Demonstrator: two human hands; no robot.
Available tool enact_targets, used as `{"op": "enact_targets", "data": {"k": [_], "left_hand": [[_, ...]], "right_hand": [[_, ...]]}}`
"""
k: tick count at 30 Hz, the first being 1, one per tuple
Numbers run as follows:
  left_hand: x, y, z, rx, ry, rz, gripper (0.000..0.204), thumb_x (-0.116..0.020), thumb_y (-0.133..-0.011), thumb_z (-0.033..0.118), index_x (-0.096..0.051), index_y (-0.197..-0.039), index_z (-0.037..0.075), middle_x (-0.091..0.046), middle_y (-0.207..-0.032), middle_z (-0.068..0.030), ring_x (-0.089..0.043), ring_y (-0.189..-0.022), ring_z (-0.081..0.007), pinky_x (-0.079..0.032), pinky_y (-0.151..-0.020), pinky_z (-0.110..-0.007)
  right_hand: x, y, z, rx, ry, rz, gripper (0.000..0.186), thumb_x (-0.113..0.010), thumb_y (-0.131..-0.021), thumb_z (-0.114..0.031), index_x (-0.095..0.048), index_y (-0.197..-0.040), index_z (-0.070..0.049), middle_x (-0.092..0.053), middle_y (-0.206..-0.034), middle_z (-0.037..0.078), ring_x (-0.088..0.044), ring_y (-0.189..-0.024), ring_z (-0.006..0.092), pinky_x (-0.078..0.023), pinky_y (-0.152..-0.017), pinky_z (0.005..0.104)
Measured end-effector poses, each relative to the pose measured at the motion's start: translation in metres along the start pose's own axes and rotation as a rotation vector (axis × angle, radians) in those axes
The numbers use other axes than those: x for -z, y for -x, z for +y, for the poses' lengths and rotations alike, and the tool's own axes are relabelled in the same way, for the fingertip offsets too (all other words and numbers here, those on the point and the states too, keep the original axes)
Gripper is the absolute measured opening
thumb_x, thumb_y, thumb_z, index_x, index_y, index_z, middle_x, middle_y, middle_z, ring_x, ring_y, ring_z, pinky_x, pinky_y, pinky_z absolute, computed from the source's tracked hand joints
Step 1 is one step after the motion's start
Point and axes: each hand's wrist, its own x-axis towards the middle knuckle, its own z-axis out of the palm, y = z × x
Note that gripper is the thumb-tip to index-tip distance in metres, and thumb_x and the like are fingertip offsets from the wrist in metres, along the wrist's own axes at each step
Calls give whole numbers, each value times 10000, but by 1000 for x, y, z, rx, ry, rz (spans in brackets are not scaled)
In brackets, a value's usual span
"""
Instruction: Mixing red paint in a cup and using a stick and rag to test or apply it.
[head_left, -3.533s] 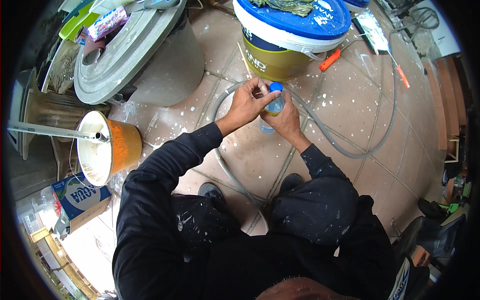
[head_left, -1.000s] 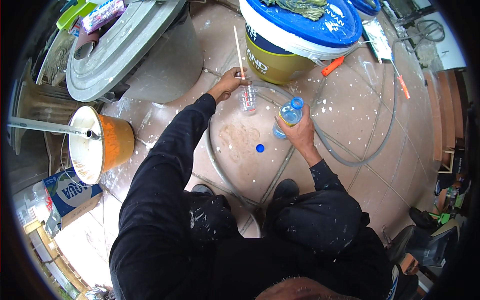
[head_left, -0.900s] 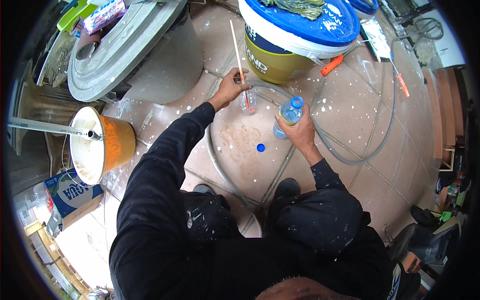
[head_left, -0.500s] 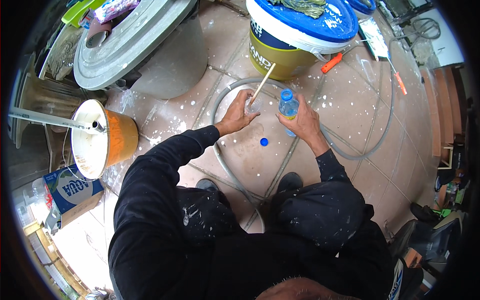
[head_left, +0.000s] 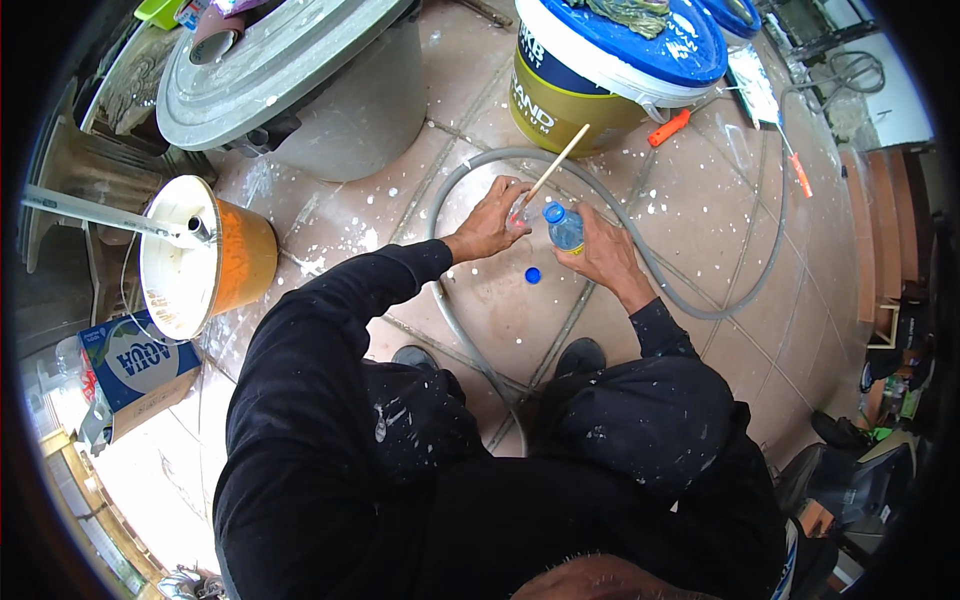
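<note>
The left hand pinches a thin wooden stick, its grip pressed together around the lower end where a small clear cup seems to sit, though that cup is too small to make out well. The stick slants up toward the yellow bucket with its blue lid. Just beside it, the right hand wraps a small plastic bottle, open at the top and nearly touching the left fingers. The bottle's blue cap lies on the tiled floor below both hands, inside the loop of grey hose.
</note>
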Motion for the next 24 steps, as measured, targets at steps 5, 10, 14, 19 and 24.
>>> {"op": "enact_targets", "data": {"k": [5, 10, 14, 19, 24], "left_hand": [[2, -2, -2, -40, -11, -40, 666, -804, -867, 127, -468, -1440, 78, -526, -1324, -188, -536, -1267, -397, -459, -1076, -446], [0, -3, -2, -42, 0, -27, 664, -803, -868, 134, -469, -1440, 82, -552, -1315, -190, -558, -1258, -399, -463, -1072, -451], [-2, -3, 0, 5, 4, -73, 668, -783, -860, 106, -451, -1439, 111, -525, -1333, -170, -547, -1269, -410, -465, -1082, -453], [-2, -4, 1, -4, 2, -61, 663, -781, -863, 102, -451, -1438, 111, -527, -1333, -166, -551, -1264, -410, -469, -1077, -453], [-3, -5, 0, -19, 3, -48, 654, -776, -869, 104, -453, -1437, 113, -532, -1327, -166, -556, -1258, -409, -472, -1074, -451]], "right_hand": [[1, -2, -2, 39, 32, 7, 561, -783, -780, -341, -512, -1184, -63, -708, -1066, 195, -708, -947, 425, -574, -776, 530], [5, -4, -2, 48, 86, -38, 555, -780, -755, -317, -513, -1161, -50, -699, -1005, 197, -703, -948, 412, -568, -768, 515], [8, -9, -1, 84, 123, -88, 582, -799, -721, -310, -522, -1160, -48, -699, -1000, 207, -705, -940, 411, -565, -760, 503], [10, -11, 1, 117, 168, -78, 608, -816, -695, -317, -532, -1158, -45, -701, -971, 212, -710, -925, 410, -561, -750, 500], [14, -13, 3, 121, 216, -140, 609, -824, -681, -308, -544, -1152, -43, -702, -920, 223, -717, -879, 419, -558, -749, 504]]}}
